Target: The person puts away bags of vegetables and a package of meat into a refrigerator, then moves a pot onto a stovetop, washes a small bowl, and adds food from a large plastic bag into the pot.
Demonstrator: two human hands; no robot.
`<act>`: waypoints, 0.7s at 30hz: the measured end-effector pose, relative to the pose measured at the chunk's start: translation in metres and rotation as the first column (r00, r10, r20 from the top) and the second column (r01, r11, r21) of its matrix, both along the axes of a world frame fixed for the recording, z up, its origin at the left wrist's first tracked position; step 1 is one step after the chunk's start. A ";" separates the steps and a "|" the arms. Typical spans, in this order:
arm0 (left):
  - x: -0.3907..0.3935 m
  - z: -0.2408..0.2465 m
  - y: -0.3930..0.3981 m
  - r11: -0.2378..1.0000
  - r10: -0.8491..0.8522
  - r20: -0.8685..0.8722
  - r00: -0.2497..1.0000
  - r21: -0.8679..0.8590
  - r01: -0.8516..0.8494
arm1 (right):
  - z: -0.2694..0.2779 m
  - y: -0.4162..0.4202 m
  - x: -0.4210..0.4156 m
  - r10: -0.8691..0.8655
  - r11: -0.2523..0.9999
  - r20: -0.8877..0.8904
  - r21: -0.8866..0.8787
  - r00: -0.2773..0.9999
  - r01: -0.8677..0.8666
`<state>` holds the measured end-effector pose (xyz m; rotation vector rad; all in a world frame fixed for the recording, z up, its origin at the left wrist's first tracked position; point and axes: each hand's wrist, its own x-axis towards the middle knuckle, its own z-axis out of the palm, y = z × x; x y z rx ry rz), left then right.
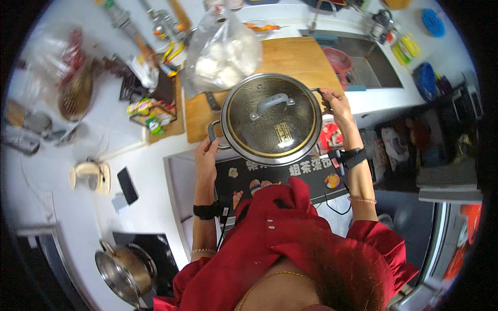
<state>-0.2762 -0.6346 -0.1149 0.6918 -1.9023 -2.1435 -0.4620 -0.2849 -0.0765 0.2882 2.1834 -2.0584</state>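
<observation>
Between my hands is a round lidded pot, held in the air in front of the counter's edge. Its glass lid has a metal rim, a grey arched handle and gold printing. My left hand grips the side handle at the lower left. On the other side, my right hand grips the opposite handle. The lid is seated on the pot, and the contents cannot be made out through the dark glass. Behind the pot, a wooden cutting board carries a clear plastic bag with white lumps inside.
A sink holding a pink colander lies at the back right. A dark knife handle rests on the board. To the left are a phone and a cooktop with a metal pot. A printed mat covers the floor.
</observation>
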 end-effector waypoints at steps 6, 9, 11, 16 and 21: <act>-0.068 -0.023 0.014 0.995 -0.097 -0.006 0.995 -0.017 0.096 | -0.013 0.031 -0.013 -0.168 0.986 0.054 0.005 0.984 0.168; -0.086 -0.023 0.024 0.996 0.004 0.009 1.000 0.090 -0.005 | -0.050 0.046 -0.036 -0.195 0.979 0.002 0.055 0.981 0.195; -0.093 -0.048 -0.002 0.995 -0.098 -0.041 0.994 0.028 0.100 | -0.033 0.023 -0.038 -0.216 0.975 0.041 0.068 0.975 0.213; -0.119 -0.059 0.004 0.997 -0.064 -0.061 0.996 0.031 0.066 | -0.055 0.043 -0.046 -0.189 0.966 -0.118 0.156 0.975 0.206; -0.094 -0.031 -0.010 0.914 -0.101 0.041 0.994 -0.391 0.109 | -0.007 0.097 0.032 -0.203 0.633 -0.435 0.626 0.877 0.456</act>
